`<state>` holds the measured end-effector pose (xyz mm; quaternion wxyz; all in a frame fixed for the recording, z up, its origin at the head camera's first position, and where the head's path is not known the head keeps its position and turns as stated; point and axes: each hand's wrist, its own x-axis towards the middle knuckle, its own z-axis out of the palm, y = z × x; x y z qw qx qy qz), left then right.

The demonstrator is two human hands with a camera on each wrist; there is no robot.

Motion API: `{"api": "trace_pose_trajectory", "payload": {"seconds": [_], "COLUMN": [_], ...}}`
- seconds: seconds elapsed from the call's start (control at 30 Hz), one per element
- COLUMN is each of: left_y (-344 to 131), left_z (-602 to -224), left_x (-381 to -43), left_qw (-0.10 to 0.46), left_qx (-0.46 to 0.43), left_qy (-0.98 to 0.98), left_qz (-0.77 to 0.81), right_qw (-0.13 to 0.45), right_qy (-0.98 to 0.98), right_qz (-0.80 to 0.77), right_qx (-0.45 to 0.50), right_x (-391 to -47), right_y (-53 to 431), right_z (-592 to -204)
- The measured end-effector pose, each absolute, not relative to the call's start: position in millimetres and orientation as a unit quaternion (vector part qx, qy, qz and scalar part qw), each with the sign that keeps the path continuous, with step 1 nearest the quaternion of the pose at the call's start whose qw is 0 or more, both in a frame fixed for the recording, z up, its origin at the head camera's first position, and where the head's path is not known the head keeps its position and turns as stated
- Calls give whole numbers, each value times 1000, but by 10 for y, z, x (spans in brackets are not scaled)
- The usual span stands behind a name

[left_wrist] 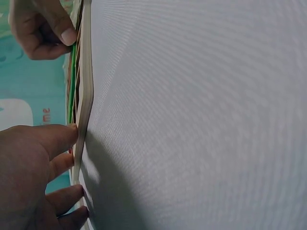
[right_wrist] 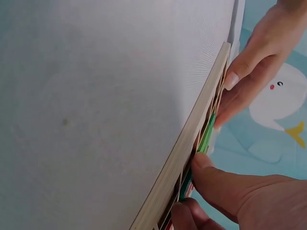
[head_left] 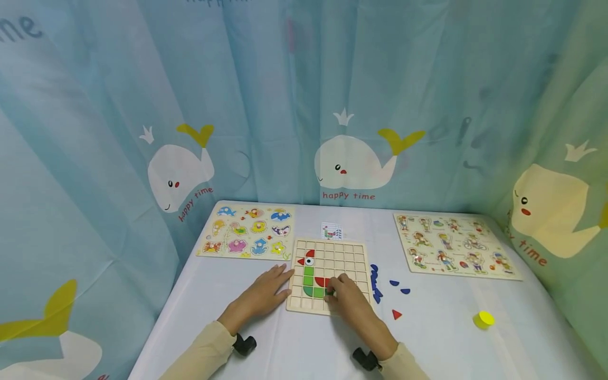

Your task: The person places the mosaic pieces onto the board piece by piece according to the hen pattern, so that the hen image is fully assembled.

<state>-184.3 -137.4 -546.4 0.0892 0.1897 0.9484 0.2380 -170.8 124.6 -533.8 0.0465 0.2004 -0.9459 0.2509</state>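
Note:
A square wooden grid board (head_left: 339, 258) lies on the table, with red, green and white pieces set in its cells in the shape of a bird. At its left edge my left hand (head_left: 267, 289) rests with fingers extended, the tips touching the rim. Over the lower middle of the board, my right hand (head_left: 349, 298) pinches a dark green puzzle piece (right_wrist: 186, 186) between thumb and fingers; its full outline is hidden. Beside it sit a light green square (head_left: 319, 293) and a red piece (head_left: 320, 282). The right wrist view shows the board's side edge (right_wrist: 192, 124).
A small picture card (head_left: 331, 231) lies behind the board. Dark blue pieces (head_left: 375, 282), a red triangle (head_left: 396, 314) and a yellow cylinder (head_left: 483, 320) lie to the right. A sea-animal puzzle (head_left: 247, 232) stands back left, a puzzle of figures (head_left: 456, 245) back right.

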Motion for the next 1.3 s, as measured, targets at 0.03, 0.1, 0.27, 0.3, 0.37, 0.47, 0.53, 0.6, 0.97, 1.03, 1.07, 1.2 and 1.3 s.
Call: {"api": "trace_pose_trajectory", "payload": {"seconds": [0.03,0.1,0.27,0.3,0.37,0.47,0.53,0.6,0.97,1.03,1.07,1.2,1.3], "left_y": [-1371,-1369,-1365,-1365,-1365,-1366,-1367,-1367,-1369,-1369,-1370,-1371,-1372], "left_z": [-5463,-5464,-5483,-5487,-5494,-5503,-5503,-5499,-5514,-5509,-5507,-5504,-5505], "left_x": [-1841,-1838,-1835,-1836,-1838,-1840,-1840,-1839,-1849,-1849,-1849,-1849,-1844], "left_qw": [90,89,89,89,89,90,88,87,84,85,85,84,82], "left_qx": [190,190,186,185,185,185,185,186,189,188,189,190,189], "left_qy": [948,948,949,950,950,951,951,951,951,951,950,950,951], "left_qz": [239,239,237,236,235,231,231,231,230,232,233,234,232], "right_qw": [44,39,22,19,21,30,38,40,23,24,26,24,-8], "right_qy": [-945,-943,-939,-939,-938,-937,-936,-936,-936,-936,-935,-939,-947], "right_qz": [254,259,273,275,275,269,266,266,272,277,281,279,272], "right_qx": [201,203,206,205,210,220,225,226,222,217,215,198,171], "right_x": [-1708,-1706,-1699,-1699,-1697,-1700,-1700,-1703,-1685,-1680,-1681,-1683,-1666], "right_y": [1247,1248,1257,1259,1263,1265,1262,1259,1351,1433,1490,1758,2001], "right_z": [-5337,-5334,-5304,-5300,-5300,-5318,-5328,-5341,-5285,-5270,-5266,-5229,-5191]}}
